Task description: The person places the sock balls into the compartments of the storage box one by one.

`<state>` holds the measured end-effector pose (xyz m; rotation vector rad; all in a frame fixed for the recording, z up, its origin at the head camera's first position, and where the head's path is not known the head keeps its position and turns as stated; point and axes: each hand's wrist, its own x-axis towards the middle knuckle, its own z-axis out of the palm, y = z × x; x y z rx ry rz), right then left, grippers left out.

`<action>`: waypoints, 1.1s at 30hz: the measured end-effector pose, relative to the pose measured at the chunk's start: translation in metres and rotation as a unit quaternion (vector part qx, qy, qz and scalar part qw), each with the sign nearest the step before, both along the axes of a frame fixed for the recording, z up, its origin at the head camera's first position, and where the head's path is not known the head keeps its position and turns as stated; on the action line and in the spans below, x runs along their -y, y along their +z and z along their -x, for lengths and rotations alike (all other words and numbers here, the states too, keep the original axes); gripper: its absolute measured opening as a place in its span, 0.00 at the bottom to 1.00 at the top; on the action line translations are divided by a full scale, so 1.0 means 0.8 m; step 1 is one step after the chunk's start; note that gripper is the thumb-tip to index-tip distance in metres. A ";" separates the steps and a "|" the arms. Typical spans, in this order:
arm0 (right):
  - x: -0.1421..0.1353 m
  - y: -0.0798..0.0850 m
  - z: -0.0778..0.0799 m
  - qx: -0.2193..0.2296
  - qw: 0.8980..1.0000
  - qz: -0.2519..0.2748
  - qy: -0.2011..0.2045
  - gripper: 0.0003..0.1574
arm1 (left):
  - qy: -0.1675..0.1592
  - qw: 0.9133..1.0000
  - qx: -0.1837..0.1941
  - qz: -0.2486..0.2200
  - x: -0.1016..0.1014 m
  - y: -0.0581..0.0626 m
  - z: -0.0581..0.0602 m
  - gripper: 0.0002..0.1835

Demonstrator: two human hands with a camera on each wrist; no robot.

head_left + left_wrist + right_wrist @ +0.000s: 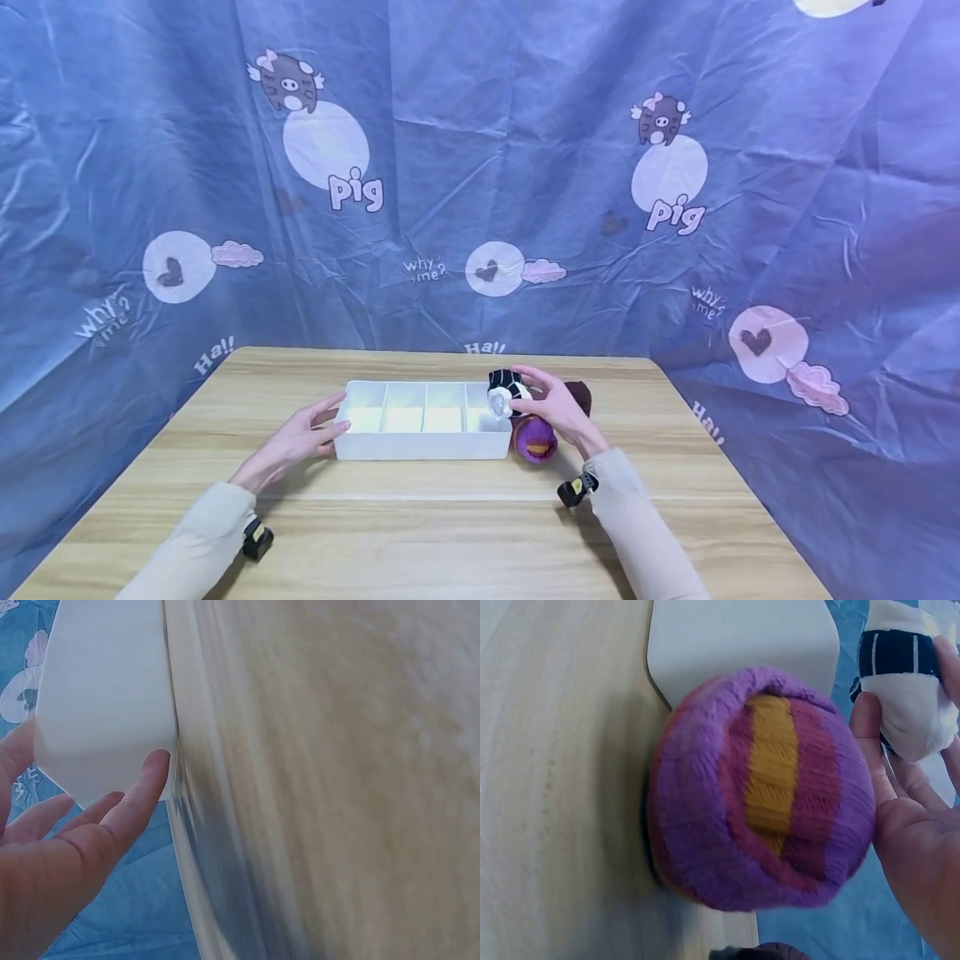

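Observation:
My right hand (551, 406) grips a rolled-up black-and-white sock (904, 682) between thumb and fingers. In the head view this sock overlaps the right end of the white divided box (420, 447). My left hand (300, 433) rests against the box's left end, its fingers spread along that end wall, as the left wrist view (97, 832) also shows. Beneath my right hand, a purple, maroon and mustard striped sock ball (772, 772) sits on the table by the box's right end.
Behind my right hand a dark brown rolled item (580, 397) lies on the table, partly covered by the hand. The wooden table (420, 533) ends at the back against a blue printed cloth (450, 208). Thin dividers split the box into several compartments.

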<state>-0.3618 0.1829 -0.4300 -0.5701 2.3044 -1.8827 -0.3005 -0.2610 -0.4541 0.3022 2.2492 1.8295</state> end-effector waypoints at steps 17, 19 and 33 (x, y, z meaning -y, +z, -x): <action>0.026 -0.002 0.009 -0.019 0.998 -0.057 0.025 0.43 | -0.013 1.000 0.020 0.006 0.001 0.000 0.000 0.44; 0.030 -0.003 0.010 -0.014 0.998 -0.054 0.026 0.42 | -0.010 1.000 0.022 0.010 0.000 0.000 0.000 0.44; 0.041 -0.001 0.013 -0.027 0.994 -0.105 0.020 0.38 | -0.002 0.999 0.027 0.019 -0.001 0.003 0.002 0.44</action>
